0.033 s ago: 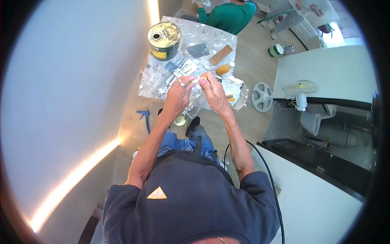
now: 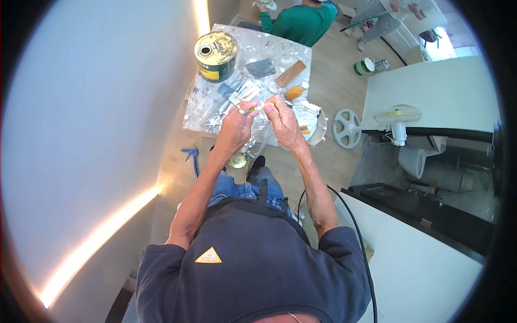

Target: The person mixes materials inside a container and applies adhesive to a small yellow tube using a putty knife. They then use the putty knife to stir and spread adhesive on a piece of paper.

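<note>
Over the near part of a paint-spattered table (image 2: 194, 102), my two hands almost meet at their fingertips. My left hand (image 2: 235, 125), with a ring on one finger, pinches a small yellow piece (image 2: 252, 110). Closed in a fist with its thumb on top, my right hand (image 2: 285, 125) grips something small, yellow and white at the visible end; its kind is hidden by the fingers. Clear plastic sheeting (image 2: 218, 112) lies beneath the hands. Just beyond are a blue-handled scraper (image 2: 226, 90), a dark flat block (image 2: 261, 68), a brown block (image 2: 291, 74) and an orange bottle (image 2: 294, 92).
A large metal can (image 2: 216, 56) stands at the table's far left. White cloth-like material (image 2: 308, 117) lies at its right edge. On the floor are a blue caulking gun (image 2: 190, 160) and a round tin (image 2: 238, 160). A white fan (image 2: 397, 124) stands right; a green-sleeved person (image 2: 301, 24) is beyond.
Things on the table appear slightly shifted to the left in the picture. Both hands keep the same grip and place.
</note>
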